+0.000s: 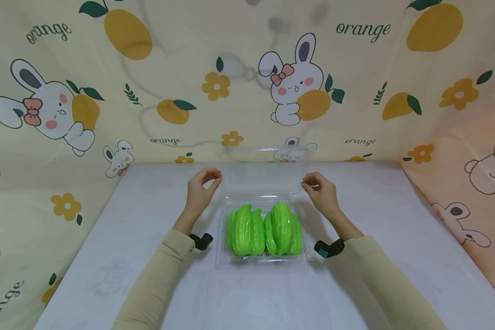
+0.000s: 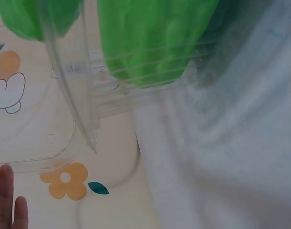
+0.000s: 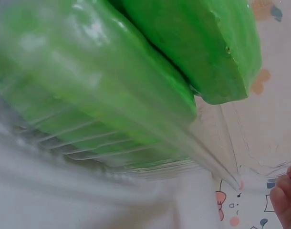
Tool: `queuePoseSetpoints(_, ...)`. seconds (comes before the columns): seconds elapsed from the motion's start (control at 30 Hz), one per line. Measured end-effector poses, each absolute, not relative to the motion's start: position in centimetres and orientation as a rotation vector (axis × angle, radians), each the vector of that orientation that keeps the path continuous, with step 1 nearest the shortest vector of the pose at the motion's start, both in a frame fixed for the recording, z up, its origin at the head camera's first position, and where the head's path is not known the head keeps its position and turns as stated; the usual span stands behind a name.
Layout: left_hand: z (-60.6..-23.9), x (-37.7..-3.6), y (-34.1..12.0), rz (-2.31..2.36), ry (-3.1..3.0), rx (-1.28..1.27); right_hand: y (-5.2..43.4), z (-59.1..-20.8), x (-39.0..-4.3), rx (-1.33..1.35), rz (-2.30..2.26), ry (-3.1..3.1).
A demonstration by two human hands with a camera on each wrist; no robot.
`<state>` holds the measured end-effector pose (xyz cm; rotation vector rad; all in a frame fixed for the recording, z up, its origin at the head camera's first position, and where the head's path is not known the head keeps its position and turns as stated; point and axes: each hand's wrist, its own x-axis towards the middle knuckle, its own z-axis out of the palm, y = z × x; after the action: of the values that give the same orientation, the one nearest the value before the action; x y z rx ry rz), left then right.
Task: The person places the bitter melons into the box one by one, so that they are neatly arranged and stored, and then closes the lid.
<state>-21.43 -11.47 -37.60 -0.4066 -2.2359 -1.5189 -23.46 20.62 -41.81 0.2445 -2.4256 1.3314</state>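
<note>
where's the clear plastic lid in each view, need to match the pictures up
Head: the clear plastic lid stands open at centre, behind the green vegetables, between the left hand and right hand.
Left wrist: its edge runs down the left half.
Right wrist: its corner shows at lower right.
Shared landmark: the green vegetables, seen in all three.

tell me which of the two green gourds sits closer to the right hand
The green gourd on the right of the clear container; the other gourd lies beside it toward the left hand, farther from the right hand.
</note>
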Motion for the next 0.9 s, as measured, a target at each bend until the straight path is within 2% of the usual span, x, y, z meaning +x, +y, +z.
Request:
queuePoseSetpoints(0.53, -37.9, -20.5, -11.8, -1.503, -2.235, -0.433, 20.4, -41.8, -22.2, 0.131, 1.298, -2.401)
queuePoseSetpoints(0.9, -38.2, -20.0, -12.0, -1.465, -2.234, -0.478, 19.8, -41.3, -20.9, -0.002, 1.559, -2.341)
